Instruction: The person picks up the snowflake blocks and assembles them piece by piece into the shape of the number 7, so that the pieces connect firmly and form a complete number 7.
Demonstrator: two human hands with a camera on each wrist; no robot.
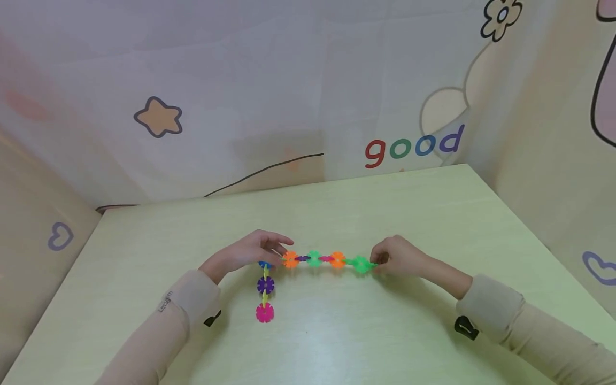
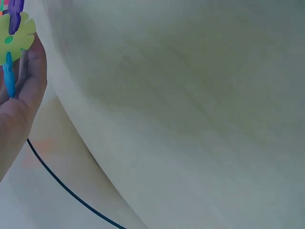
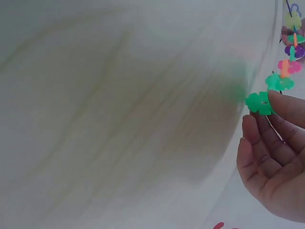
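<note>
A chain of interlocking plastic snowflake discs stretches between the hands in the head view, passing through an orange disc (image 1: 291,260), a mint one (image 1: 314,259) and another orange one (image 1: 338,260). My left hand (image 1: 252,250) holds the chain's left corner, partly covering a blue disc (image 1: 264,264). From that corner a branch with a purple disc (image 1: 266,285) runs toward me, ending in a pink disc (image 1: 264,313). My right hand (image 1: 397,256) pinches the right end, beside a bright green disc (image 1: 361,264). Thumb and fingers grip a green disc (image 3: 258,102) in the right wrist view.
The pale table (image 1: 327,347) extends around both hands. A printed cloth (image 1: 269,96) hangs behind its back edge, with cloth walls at both sides. Dark straps (image 1: 466,328) hang below the sleeves.
</note>
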